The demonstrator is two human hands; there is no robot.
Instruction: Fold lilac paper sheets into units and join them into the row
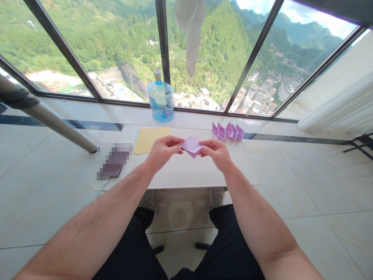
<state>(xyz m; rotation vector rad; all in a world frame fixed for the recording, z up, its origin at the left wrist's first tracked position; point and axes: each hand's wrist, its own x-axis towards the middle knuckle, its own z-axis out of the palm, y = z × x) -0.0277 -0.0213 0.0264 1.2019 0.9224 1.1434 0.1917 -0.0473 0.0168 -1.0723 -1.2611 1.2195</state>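
Note:
A partly folded sheet of purple paper [192,145] is stretched between my two hands above the white table [186,173]. My left hand [166,150] pinches its left corner between thumb and fingers. At the opposite corner, my right hand [215,152] grips it the same way. The paper shows a flat diamond-shaped top, with a folded layer hanging below it toward me. Several folded purple paper pieces [227,131] stand in a row at the table's back right. Behind my left hand lies a stack of yellow paper [150,139].
A phone [115,161] with a cable lies at the table's left end. Beyond the back edge, a large blue water bottle [161,102] stands on the ledge by the windows. A slanted pole [61,126] comes down at the left, and a white curtain [344,93] hangs at the right.

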